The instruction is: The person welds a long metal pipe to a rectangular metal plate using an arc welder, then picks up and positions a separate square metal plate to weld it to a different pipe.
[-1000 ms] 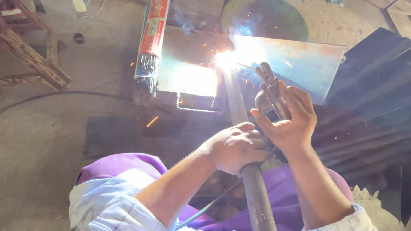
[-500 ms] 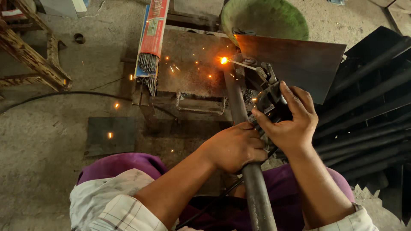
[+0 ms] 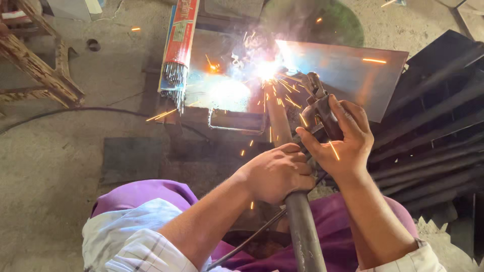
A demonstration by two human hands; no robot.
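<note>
A: Item one, the hands?

B: Left hand (image 3: 276, 172) wrapped tight round a grey steel pipe (image 3: 302, 226). Right hand (image 3: 343, 143), just beside it, clenched on a dark electrode holder (image 3: 318, 108).

A: The pipe's condition and place?

B: Dull, round, long. It runs from the lap, through the left fist, ahead to a rusty metal plate (image 3: 348, 75). A white arc (image 3: 266, 70) burns at its far end, beyond both hands.

A: Change from half a second ago?

B: Then, a small orange glow; now, a bright flare, smoke, sparks scattering toward the hands. Grips unchanged.

A: Surroundings?

B: Left of the arc, a red packet of welding rods (image 3: 179, 45). Right of the right hand, stacked dark steel bars (image 3: 433, 151). Concrete floor (image 3: 60, 166); wooden frame (image 3: 35, 65) far left.
</note>
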